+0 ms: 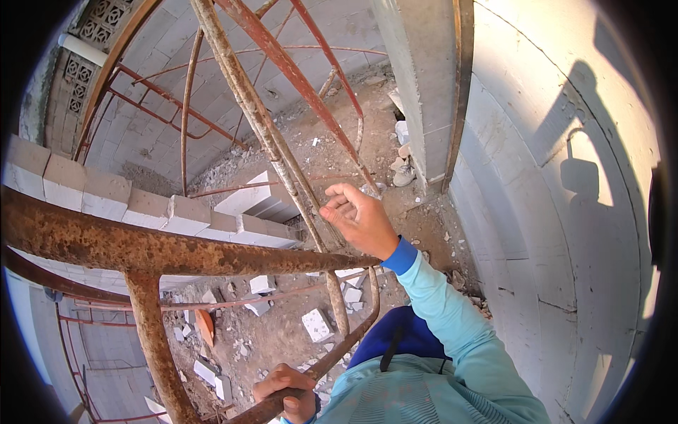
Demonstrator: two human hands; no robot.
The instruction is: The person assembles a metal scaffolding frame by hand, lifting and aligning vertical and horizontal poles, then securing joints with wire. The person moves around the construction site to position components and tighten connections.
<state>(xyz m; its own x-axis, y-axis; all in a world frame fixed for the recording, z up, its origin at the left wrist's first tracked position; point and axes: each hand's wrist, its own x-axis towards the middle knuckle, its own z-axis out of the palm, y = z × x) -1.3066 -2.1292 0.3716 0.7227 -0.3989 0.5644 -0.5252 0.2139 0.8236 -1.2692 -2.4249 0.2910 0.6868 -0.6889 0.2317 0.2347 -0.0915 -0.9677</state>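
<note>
My left hand [286, 393] is wrapped round a rusty scaffold pipe [335, 353] at the lower edge. My right hand [361, 220] is raised above the far end of a thick rusty scaffold rail [205, 256]. Its fingers are half curled, with a gap between thumb and forefinger, and nothing shows in them. Just left of its fingertips, in the picture, run long slanting scaffold poles [272, 145], spattered with mortar. Light blue sleeves with dark blue cuffs cover my arms.
A row of pale blocks [145, 210] tops a low wall at left. Far below, broken blocks [318, 325] and an orange piece [204, 327] litter the dirt floor. Red scaffold tubes [293, 74] cross ahead. A concrete column [427, 92] and a block wall [551, 233] stand right.
</note>
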